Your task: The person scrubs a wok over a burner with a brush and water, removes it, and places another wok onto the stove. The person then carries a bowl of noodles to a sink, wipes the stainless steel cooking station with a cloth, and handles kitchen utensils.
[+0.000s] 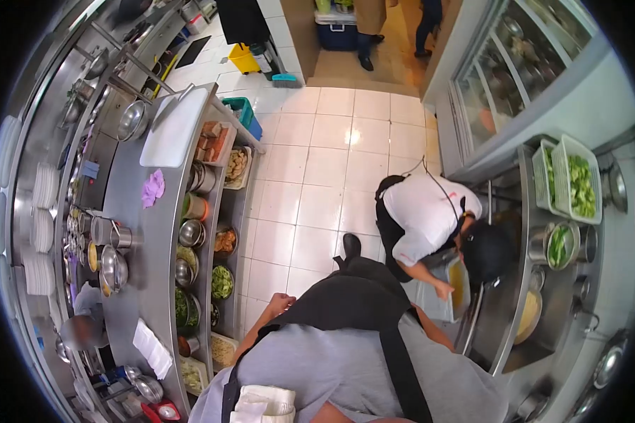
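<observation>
Well, left of the apron, the left hand curls its fingers together; can't see the right's. Farther left, the greens bowl seems light; hold its rim.

black cloth apron, grey fabric shirt, white square-tiled floor, crumpled purple cloth, silver-grey metal tabletop, yellow plastic bin

A grey shirt is worn at 6 o'clock and overlaid by a black apron. A flat, plain black strap is routed over the shirt at 5 o'clock. A white, layered, folded piece is seen between 6 and 7 o'clock. The forearms are left uncovered.
</observation>
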